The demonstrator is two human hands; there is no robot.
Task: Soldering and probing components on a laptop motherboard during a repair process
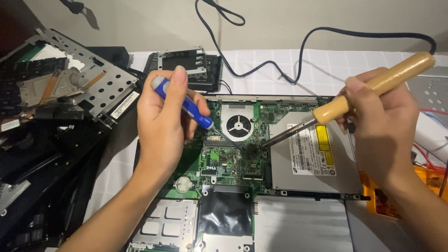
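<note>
My left hand [161, 126] grips a small blue-handled screwdriver [193, 112], its thin shaft slanting down to the green laptop motherboard [233, 161]. My right hand [385, 133] holds a soldering iron with a wooden handle [373, 88]; its dark metal tip [275, 140] touches the board just right of the round cooling fan [238, 123]. The two tool tips meet close together near the board's middle. A silver optical drive [308, 163] lies under the iron's shaft.
Dismantled laptop casing and a metal bracket [70, 88] are piled at the left. A black drive caddy [186, 65] sits at the back. A black cord [298, 51] loops across the white cloth. Orange parts and red wires [424, 172] lie at the right.
</note>
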